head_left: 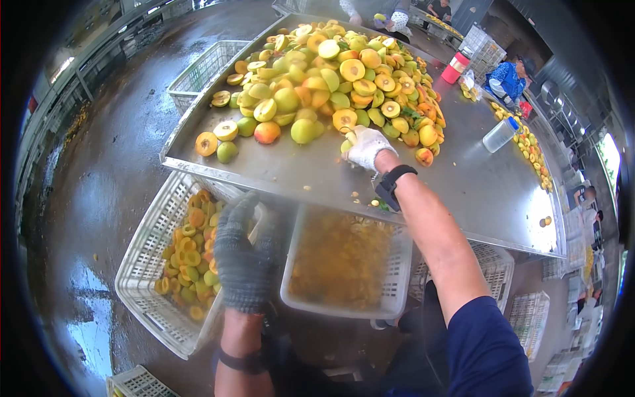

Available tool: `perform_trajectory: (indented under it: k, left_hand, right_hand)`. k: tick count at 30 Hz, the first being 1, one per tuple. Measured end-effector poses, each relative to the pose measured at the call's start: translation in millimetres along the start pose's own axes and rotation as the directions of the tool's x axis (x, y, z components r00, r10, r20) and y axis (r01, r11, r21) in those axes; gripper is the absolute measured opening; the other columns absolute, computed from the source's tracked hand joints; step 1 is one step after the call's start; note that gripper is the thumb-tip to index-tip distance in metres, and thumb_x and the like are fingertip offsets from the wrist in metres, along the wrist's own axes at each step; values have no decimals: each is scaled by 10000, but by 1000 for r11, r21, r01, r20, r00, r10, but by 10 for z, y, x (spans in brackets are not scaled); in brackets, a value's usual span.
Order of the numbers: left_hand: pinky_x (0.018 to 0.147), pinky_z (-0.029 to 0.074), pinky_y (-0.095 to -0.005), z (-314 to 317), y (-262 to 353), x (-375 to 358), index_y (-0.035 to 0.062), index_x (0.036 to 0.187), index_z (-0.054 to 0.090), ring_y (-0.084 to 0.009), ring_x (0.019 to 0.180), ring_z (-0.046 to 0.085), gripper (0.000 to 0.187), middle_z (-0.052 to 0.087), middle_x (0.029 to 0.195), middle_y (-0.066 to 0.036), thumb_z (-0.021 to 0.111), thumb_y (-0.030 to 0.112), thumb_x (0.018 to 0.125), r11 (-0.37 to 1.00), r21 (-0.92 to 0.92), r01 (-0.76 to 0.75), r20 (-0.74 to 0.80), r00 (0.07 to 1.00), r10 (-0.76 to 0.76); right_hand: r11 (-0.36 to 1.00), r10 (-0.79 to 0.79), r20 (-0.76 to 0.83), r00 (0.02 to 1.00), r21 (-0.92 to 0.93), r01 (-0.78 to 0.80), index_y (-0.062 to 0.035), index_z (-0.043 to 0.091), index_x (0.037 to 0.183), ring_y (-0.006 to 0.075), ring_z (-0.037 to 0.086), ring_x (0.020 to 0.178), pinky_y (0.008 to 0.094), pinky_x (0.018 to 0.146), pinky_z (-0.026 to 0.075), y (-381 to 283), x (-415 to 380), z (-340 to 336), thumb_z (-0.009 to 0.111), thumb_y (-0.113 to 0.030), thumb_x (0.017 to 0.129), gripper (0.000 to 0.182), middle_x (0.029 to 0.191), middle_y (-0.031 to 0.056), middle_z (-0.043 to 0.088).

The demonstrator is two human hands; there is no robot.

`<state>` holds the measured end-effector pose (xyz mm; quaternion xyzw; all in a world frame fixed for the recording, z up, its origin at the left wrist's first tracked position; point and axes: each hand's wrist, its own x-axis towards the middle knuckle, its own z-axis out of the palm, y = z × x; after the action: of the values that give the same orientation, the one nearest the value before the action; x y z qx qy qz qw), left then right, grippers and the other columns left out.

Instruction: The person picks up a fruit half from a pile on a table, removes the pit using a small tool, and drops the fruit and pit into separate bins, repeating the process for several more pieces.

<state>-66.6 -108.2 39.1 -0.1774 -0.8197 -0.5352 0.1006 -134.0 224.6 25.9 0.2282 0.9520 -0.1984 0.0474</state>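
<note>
My right hand, in a white glove, reaches to the near edge of a heap of halved yellow peaches on the metal table. Its fingers are closed on a small yellow-green peach piece, partly covered by the glove. My left hand wears a dark grey knit glove and is held over the right side of a white crate with peach halves in it. The left fingers point up, slightly curled and apart from the thumb; they are partly blurred, and I see no fruit between them.
A white tub of cloudy brownish contents stands below the table. Another crate is at the table's left side. A pink-red bottle and a clear bottle rest on the table. Other people work beyond it. The floor is wet.
</note>
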Motion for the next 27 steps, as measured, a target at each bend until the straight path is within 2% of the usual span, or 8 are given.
perform_trajectory:
  k: [3, 6, 8, 9, 18, 21, 24, 27]
  left_hand:
    - [980, 511, -354, 25, 84, -9, -3, 1269, 663, -234, 1140, 651, 334, 681, 1236, -140, 658, 117, 957, 964, -225, 144, 141, 983, -114]
    - [983, 512, -349, 187, 139, -69, 4, 1324, 635, -209, 1157, 644, 374, 670, 1289, -123, 605, 234, 1030, 763, -527, 374, 340, 916, -213]
    - [997, 510, -346, 499, 167, -222, 1, 1366, 606, -194, 1173, 633, 437, 658, 1327, -116, 542, 324, 1079, 569, -696, 438, 419, 891, -172]
    - [1019, 503, -356, 637, 158, -296, -8, 1385, 587, -200, 1186, 627, 503, 650, 1343, -127, 470, 388, 1098, 692, -657, 300, 366, 929, -55]
    - [859, 585, -319, 851, 529, -593, 23, 1256, 608, -191, 1021, 677, 566, 670, 1172, -92, 361, 511, 1112, 903, -416, -104, 263, 937, 228]
    - [851, 591, -337, 1006, 478, -649, 38, 1236, 614, -200, 982, 684, 576, 674, 1131, -87, 382, 546, 1095, 820, -567, 82, 276, 956, 95]
    - [882, 584, -371, 1162, 300, -651, 31, 1236, 611, -218, 983, 683, 634, 667, 1141, -103, 390, 601, 1070, 420, -787, 452, 443, 888, -126]
    - [931, 573, -399, 1225, 302, -691, 0, 1255, 601, -245, 1030, 675, 699, 655, 1195, -144, 369, 630, 1060, 442, -765, 468, 444, 881, -164]
  right_hand:
    - [883, 43, 115, 992, 461, -92, -38, 680, 1121, 253, 712, 937, 342, 761, 573, 115, -263, -92, 685, -340, 932, 357, 949, 130, 730]
    - [438, -206, 205, 957, 894, -97, -38, 645, 1158, 149, 688, 837, 259, 664, 561, 70, -1133, -278, 608, -342, 1004, 343, 944, 97, 697]
    - [48, -289, -8, 957, 999, 23, 5, 582, 1249, 179, 684, 779, 263, 673, 572, -128, -1953, -103, 624, -340, 1004, 425, 1059, 123, 686]
    - [-6, -254, -21, 967, 1000, 20, 17, 557, 1288, 187, 684, 768, 266, 676, 574, -213, -2184, -27, 625, -340, 1006, 459, 1111, 137, 674]
    - [40, -201, 77, 977, 997, -70, 21, 572, 1290, 156, 708, 693, 231, 514, 532, -58, -2741, 89, 626, -281, 1022, 408, 1012, 149, 723]
    - [82, -126, 24, 992, 997, -14, 19, 585, 1262, 147, 708, 703, 240, 552, 547, -32, -2690, 176, 651, -202, 1012, 341, 989, 107, 717]
    - [235, -155, 20, 988, 972, 17, 16, 605, 1226, 136, 709, 716, 245, 595, 556, 53, -2624, 215, 695, -130, 984, 297, 961, 68, 710]
    - [197, -48, 97, 994, 977, -86, 11, 623, 1204, 123, 705, 721, 234, 609, 549, 36, -2662, 137, 712, -122, 977, 278, 953, 59, 714]
